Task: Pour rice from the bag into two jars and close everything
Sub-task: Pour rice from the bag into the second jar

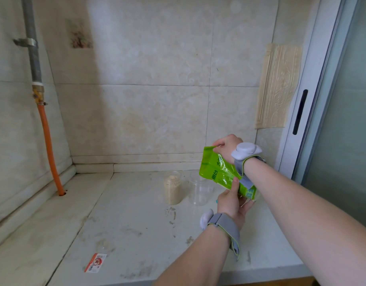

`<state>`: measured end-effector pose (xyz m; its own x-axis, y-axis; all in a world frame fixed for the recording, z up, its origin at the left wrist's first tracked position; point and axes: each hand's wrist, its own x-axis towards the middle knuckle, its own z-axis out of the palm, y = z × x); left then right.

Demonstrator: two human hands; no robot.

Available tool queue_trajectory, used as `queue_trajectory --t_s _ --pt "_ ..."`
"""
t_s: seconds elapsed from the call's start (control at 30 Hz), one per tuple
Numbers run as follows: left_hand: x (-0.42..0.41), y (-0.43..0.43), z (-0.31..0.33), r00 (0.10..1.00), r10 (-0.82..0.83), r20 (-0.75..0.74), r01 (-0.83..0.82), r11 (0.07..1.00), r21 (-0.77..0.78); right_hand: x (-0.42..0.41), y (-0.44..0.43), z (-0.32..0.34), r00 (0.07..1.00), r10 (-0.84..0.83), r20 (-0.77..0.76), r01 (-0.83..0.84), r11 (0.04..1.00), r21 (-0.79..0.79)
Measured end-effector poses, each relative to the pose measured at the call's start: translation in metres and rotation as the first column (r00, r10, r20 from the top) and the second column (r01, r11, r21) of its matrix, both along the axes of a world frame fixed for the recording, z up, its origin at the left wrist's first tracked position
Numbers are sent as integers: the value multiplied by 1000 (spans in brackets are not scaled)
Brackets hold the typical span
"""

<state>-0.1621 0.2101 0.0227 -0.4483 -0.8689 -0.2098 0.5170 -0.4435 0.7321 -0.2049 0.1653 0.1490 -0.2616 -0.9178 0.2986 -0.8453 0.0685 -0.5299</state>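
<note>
While both hands are keeping the green rice bag [221, 172] off the counter [136, 223], the head view is looking down into a tiled corner. The bag is hanging in the air over the right rear part of the counter, tilted so that its top is pointing up and to the left and its bottom is dropping toward the lower right. The right hand [227, 146] is reaching in from the right and pinching the bag's top edge between curled fingers and thumb. The left hand [232, 201] is coming up from below and gripping the bag's lower part, with its thumb lying across the printed front and its fingers wrapping behind. Each wrist is wearing a grey strap [225, 228] with a pale rounded device on it.

Just left of the bag, two clear jars are standing side by side on the counter, both with open mouths. The left jar [173, 188] is holding pale rice nearly to its top. The right jar [199, 190] is looking empty, and the bag's lower edge is overlapping its right rim in this view; whether they are touching, I cannot tell.

Near the front edge, a small red-and-white packet [96, 262] is lying flat. At the left, a grey pipe [32, 54] is running down the wall into an orange hose [48, 147], which is entering a hole in the counter. A cream embossed panel [279, 85] is sitting on the wall beside a sliding door [343, 100].
</note>
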Motion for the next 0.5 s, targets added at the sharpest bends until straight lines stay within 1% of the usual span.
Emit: queue_trajectory --t_s 0.17,0.5 --pt "-2 1 5 998 -9 -59 9 1000 10 5 0 6 999 31 -21 -31 999 20" --pt "2 6 12 994 -7 -111 9 1000 21 12 0 13 995 86 -49 -84 995 56"
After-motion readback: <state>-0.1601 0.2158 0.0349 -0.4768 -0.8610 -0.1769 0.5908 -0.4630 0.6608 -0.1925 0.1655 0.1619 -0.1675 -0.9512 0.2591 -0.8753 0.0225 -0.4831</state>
